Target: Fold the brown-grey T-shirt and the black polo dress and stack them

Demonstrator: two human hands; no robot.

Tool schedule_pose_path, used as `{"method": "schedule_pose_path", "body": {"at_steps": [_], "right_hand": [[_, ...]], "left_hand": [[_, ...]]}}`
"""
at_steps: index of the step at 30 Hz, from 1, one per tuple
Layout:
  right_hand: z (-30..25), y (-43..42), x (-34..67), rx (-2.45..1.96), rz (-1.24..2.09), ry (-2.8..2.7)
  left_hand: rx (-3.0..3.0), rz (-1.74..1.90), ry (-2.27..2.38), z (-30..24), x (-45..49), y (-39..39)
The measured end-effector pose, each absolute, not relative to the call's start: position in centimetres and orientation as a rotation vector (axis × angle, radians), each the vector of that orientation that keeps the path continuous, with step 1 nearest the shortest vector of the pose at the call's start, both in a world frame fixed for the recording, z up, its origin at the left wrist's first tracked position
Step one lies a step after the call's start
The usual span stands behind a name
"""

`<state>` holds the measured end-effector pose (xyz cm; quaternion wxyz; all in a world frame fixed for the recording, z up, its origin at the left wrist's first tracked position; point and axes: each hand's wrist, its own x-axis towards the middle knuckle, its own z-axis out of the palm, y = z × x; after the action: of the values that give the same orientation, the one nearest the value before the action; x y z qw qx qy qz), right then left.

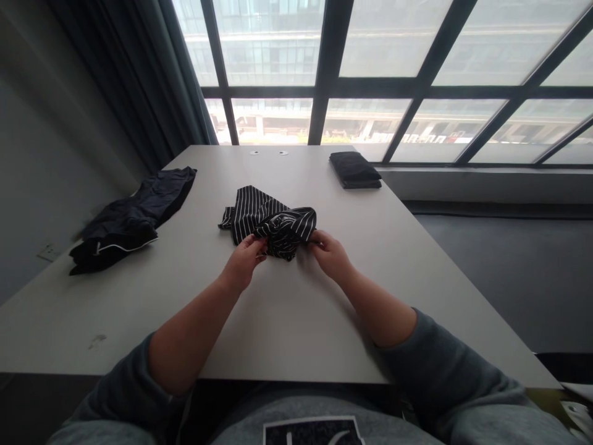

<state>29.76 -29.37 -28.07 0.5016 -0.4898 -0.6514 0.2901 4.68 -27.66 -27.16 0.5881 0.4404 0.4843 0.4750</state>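
Observation:
A black garment with white stripes (259,210) lies bunched in the middle of the white table (278,321). Its near part is gathered and twisted, while the left part spreads flatter. My left hand (248,256) pinches the garment's near edge on the left. On the other side, my right hand (328,250) grips its right edge between thumb and fingers. Both hands are just above the tabletop. Which kind of garment it is, I cannot tell from its crumpled shape.
Dark clothing (134,213) lies loosely along the table's left edge. A folded black stack of cloth (354,170) sits at the far right corner. Beyond the table are large framed windows (370,111) and a dark curtain (152,80) at the left.

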Motion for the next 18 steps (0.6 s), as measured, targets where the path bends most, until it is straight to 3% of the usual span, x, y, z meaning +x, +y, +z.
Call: {"method": "schedule_pose_path", "body": {"at_steps": [3,6,10,18], "right_hand": [[-28.7,-28.2,30.6,-1.248,0.478,-1.555],[-29.2,-27.5,31.1,-1.384,0.336,-1.646],[-29.1,-27.3,30.9,-1.428,0.505,-1.761],[-26.3,-30.4,28.8,-0.992,0.723,-1.696]], "left_hand": [[1.326,1.142,1.294,-28.0,4.1,-26.8],[1.748,0.919,1.563,-28.7,4.2,-26.3],[2.076,0.68,1.594,-28.9,5.6,-26.6],[1.801,1.06,1.131,-27.4,7.7,-29.1]]}}
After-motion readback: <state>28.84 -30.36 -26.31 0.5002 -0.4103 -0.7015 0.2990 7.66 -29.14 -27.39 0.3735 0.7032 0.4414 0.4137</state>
